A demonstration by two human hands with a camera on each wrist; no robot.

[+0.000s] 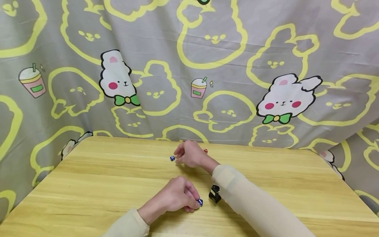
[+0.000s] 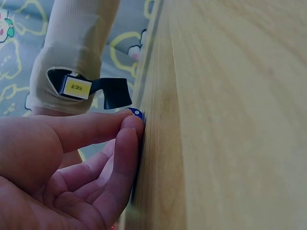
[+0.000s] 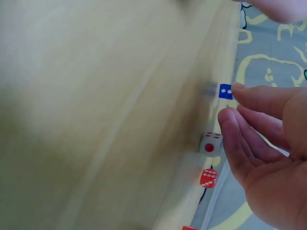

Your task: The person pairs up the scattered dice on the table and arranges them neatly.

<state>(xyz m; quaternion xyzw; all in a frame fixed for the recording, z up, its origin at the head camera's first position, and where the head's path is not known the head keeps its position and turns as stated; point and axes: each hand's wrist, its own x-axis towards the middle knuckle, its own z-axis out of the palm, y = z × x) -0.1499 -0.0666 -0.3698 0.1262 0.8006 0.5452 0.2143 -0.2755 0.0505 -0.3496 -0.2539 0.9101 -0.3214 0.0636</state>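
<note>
Located a blue die (image 1: 200, 202) with white pips, pinched by thumb and fingers of the left hand (image 1: 179, 195), well in from the far edge of the table (image 1: 88, 184). Located a second blue die (image 1: 172, 158), likewise white-pipped, nearer that far edge, roughly midway between the side edges, just beside the right hand (image 1: 193, 154); could not determine contact.

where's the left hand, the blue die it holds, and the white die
left hand (image 1: 179, 194): head view, on the back of the hand
blue die (image 1: 200, 202): head view, on its side with white dots
white die (image 3: 209, 145): right wrist view, on the face with one large red dot
</note>
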